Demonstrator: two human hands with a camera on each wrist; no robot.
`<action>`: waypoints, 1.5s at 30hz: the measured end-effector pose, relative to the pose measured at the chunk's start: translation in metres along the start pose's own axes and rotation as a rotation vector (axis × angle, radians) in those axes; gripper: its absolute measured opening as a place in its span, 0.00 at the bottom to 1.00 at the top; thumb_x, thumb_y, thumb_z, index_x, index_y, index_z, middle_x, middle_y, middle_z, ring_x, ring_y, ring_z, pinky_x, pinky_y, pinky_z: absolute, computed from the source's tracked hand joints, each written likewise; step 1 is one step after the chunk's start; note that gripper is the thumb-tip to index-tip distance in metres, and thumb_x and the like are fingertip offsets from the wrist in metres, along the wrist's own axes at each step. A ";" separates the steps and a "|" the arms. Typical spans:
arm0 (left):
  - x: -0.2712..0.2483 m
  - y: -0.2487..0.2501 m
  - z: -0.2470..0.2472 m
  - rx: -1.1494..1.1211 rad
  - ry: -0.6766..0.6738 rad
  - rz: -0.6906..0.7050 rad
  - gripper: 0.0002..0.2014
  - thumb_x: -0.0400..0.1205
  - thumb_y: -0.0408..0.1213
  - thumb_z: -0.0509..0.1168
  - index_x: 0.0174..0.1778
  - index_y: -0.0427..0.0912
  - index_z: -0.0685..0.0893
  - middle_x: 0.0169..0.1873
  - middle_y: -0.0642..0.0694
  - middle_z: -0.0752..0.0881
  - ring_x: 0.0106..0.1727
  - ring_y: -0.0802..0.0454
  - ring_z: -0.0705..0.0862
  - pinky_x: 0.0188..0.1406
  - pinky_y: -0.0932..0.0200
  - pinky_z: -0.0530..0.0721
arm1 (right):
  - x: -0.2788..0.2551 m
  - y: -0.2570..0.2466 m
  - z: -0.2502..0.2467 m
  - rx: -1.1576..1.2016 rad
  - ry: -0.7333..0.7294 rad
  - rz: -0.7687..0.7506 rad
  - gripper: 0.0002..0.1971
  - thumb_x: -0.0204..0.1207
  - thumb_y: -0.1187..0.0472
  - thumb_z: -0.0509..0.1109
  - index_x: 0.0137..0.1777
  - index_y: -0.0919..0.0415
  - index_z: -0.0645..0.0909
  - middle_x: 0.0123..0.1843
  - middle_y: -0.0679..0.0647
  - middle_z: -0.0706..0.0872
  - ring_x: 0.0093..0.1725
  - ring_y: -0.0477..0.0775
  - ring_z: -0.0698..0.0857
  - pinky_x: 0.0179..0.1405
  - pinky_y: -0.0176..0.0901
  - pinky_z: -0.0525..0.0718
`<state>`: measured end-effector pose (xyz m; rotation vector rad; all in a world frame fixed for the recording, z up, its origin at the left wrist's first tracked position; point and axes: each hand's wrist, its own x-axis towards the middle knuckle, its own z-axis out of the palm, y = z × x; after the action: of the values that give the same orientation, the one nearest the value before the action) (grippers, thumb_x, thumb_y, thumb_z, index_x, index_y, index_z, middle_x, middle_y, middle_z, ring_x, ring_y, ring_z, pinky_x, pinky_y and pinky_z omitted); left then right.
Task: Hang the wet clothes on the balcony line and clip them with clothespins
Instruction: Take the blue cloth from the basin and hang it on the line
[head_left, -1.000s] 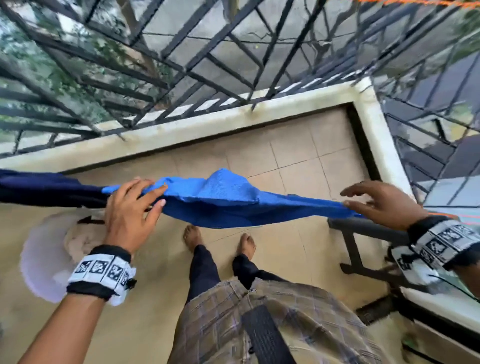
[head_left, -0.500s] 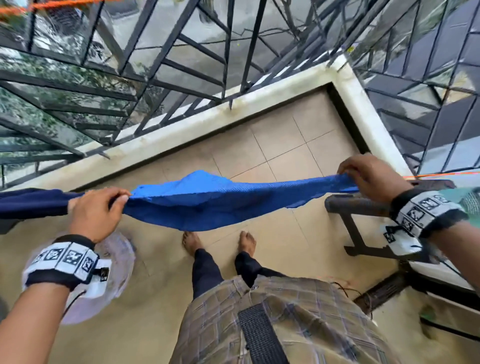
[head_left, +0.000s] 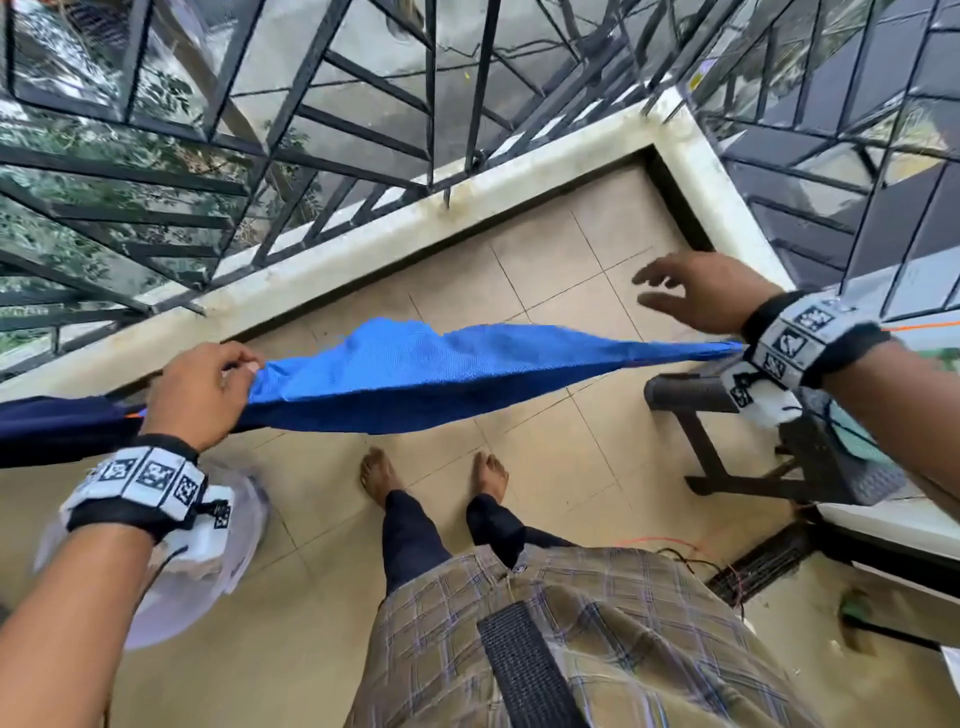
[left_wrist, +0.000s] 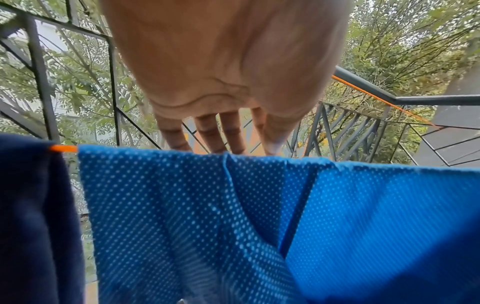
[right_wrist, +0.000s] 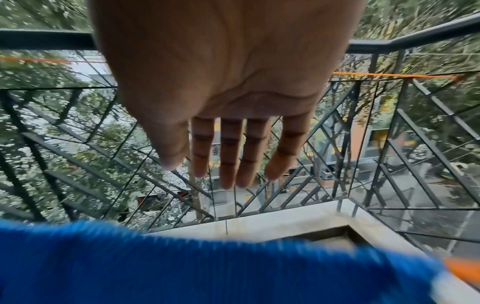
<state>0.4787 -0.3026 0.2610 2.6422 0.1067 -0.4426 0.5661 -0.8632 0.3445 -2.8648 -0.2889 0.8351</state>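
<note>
A blue dotted cloth (head_left: 426, 374) hangs folded over the orange line (left_wrist: 63, 148), stretched between my two hands. My left hand (head_left: 244, 366) pinches its top edge at the left end; in the left wrist view the fingers (left_wrist: 207, 133) reach over the fold of the cloth (left_wrist: 182, 205). My right hand (head_left: 649, 288) hovers just above and beyond the right end, holding nothing, and the right wrist view shows it (right_wrist: 202, 172) with straight fingers above the blurred cloth (right_wrist: 130, 257). A dark navy garment (head_left: 52, 426) hangs on the same line just left of the blue one.
A black metal railing (head_left: 363, 171) on a pale ledge (head_left: 363, 244) encloses the balcony ahead and to the right. A black stool (head_left: 727, 415) stands at the right. A white tub (head_left: 208, 587) sits on the tiles at lower left. My bare feet (head_left: 379, 473) are below the cloth.
My right hand has let go of the cloth's right end, lifted off and spread its fingers. My left hand stays at the left end, still pinching the fabric.
</note>
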 end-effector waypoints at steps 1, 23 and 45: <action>-0.007 0.001 0.000 -0.024 0.011 0.024 0.17 0.78 0.49 0.57 0.50 0.46 0.88 0.49 0.40 0.89 0.53 0.34 0.85 0.57 0.38 0.82 | -0.010 -0.001 0.004 0.007 -0.003 -0.034 0.16 0.79 0.44 0.68 0.63 0.47 0.83 0.54 0.48 0.86 0.52 0.53 0.85 0.54 0.52 0.83; -0.007 -0.023 -0.010 -0.134 -0.093 0.010 0.06 0.84 0.39 0.66 0.44 0.55 0.84 0.43 0.43 0.88 0.47 0.42 0.83 0.51 0.54 0.75 | -0.038 0.055 0.002 0.039 0.128 0.059 0.06 0.78 0.60 0.73 0.51 0.55 0.91 0.43 0.55 0.90 0.47 0.63 0.88 0.49 0.52 0.83; -0.054 -0.018 -0.015 0.130 0.044 0.001 0.11 0.84 0.36 0.68 0.61 0.44 0.88 0.55 0.36 0.88 0.56 0.31 0.84 0.59 0.37 0.79 | -0.040 -0.018 0.050 0.094 0.077 -0.234 0.07 0.76 0.59 0.76 0.53 0.55 0.90 0.48 0.51 0.92 0.46 0.58 0.88 0.48 0.47 0.82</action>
<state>0.4295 -0.2801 0.2834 2.7803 0.0938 -0.4042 0.5029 -0.8505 0.3266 -2.7004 -0.5478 0.6748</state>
